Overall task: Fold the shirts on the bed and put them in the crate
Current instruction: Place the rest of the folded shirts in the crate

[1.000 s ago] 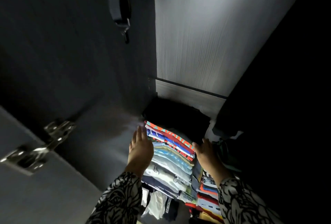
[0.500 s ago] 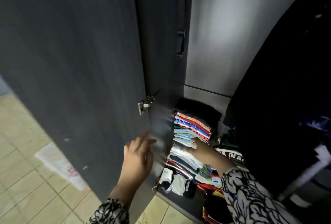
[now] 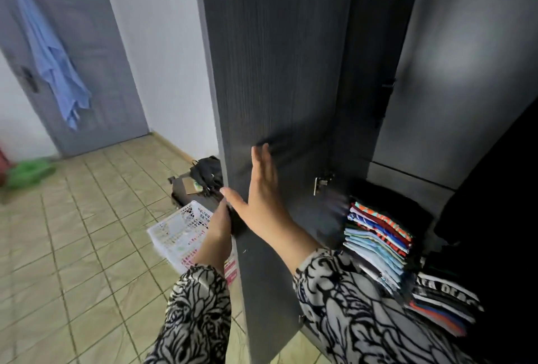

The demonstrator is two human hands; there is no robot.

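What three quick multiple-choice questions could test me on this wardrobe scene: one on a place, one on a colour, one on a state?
1. Where is the white crate?
A. on the tiled floor
B. on a wardrobe shelf
C. on a bed

2. What colour is the garment hanging on the room door?
A. red
B. light blue
C. black

3. How is the right hand?
A. clenched in a fist
B. pinching a shirt
C. flat against the wardrobe door

Answers: 1 A, it lies on the tiles left of the wardrobe; 2 B, pale blue cloth; 3 C, fingers straight on the panel.

Right hand [image 3: 262, 189] flat, fingers straight; left hand [image 3: 218, 229] curled
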